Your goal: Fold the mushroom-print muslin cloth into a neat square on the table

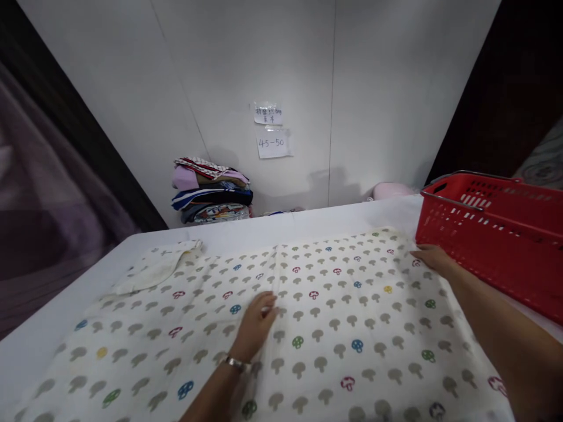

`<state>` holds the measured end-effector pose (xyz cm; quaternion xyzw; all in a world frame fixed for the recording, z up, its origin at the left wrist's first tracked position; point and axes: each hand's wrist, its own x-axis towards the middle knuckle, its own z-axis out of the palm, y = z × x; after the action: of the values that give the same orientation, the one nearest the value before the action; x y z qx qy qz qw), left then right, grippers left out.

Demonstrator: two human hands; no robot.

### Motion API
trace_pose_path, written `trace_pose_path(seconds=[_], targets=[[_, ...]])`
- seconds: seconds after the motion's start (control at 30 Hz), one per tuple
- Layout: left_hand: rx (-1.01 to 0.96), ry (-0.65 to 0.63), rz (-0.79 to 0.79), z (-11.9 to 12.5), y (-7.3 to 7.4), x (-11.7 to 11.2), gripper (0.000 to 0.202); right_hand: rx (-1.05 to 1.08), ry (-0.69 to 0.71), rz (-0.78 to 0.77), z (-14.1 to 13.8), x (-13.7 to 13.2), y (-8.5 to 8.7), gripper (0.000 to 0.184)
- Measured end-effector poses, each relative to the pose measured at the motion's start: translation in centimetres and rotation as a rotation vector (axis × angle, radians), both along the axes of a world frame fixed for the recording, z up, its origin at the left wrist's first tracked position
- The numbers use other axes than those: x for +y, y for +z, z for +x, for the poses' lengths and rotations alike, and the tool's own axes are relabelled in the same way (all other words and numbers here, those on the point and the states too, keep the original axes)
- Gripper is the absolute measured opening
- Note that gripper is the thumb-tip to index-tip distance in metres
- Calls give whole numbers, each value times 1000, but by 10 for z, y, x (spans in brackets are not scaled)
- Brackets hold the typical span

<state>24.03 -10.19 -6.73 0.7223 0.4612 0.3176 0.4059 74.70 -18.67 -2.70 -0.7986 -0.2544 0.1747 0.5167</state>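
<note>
A large white cloth (329,319) printed with grey and coloured mushrooms lies spread over the table, with a crease running down its middle. Its far left corner (152,275) is folded over. My left hand (257,322), with a bracelet at the wrist, is over the cloth beside the crease; its fingers are loosely bent and apart from the thumb, with nothing seen between them. At the cloth's far right edge, my right hand (431,258) rests with fingers stretched out, close to the red basket (484,246). Its palm side is hidden.
The white table (308,225) stands against a panelled wall. A stack of folded clothes (213,193) is at its far left edge, beneath paper notes (273,143) taped to the wall. Something pink (391,190) sits behind the table near the basket. Dark fabric (48,176) hangs at left.
</note>
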Motion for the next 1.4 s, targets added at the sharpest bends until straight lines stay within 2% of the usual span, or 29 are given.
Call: trace_pose_path(seconds=[0.07, 0.1, 0.2, 0.27, 0.33, 0.37, 0.43, 0.6, 0.77, 0.87, 1.03, 1.1, 1.23, 1.4], targets=[[-75, -76, -169, 28, 5, -11, 29, -66, 96, -92, -31, 2, 16, 11], [-121, -86, -277, 39, 9, -15, 32, -202, 259, -166, -54, 0, 24, 19], [-394, -95, -620, 65, 21, -25, 41, -490, 535, -202, -138, -19, 39, 34], [-655, -117, -827, 75, 25, -27, 50, -574, 774, -185, -193, -36, 37, 34], [-887, -172, -979, 81, 24, -26, 58, -552, 1029, -238, -232, -50, 28, 31], [-979, -203, -1032, 82, 22, -26, 61, -522, 1130, -269, -245, -55, 22, 30], [-1110, -238, -1102, 81, 15, -25, 63, -487, 1217, -303, -256, -56, 12, 27], [-1228, -155, -1096, 73, 1, -31, 50, -585, 1059, -252, -263, -32, 1, 31], [-1161, -24, -1070, 68, -6, -41, 38, -580, 977, -221, -290, -8, -6, 35], [-1109, 40, -996, 69, -9, -44, 33, -589, 933, -251, -305, 3, -17, 31], [-1094, 31, -849, 72, -14, -44, 32, -678, 902, -249, -311, 10, -35, 22], [-1046, 43, -833, 73, -15, -44, 34, -665, 861, -228, -309, 9, -39, 24], [-912, 82, -766, 75, -15, -42, 36, -516, 773, -169, -304, 7, -39, 39], [-686, 164, -538, 76, -17, -40, 30, -503, 860, -132, -309, 5, -32, 37]])
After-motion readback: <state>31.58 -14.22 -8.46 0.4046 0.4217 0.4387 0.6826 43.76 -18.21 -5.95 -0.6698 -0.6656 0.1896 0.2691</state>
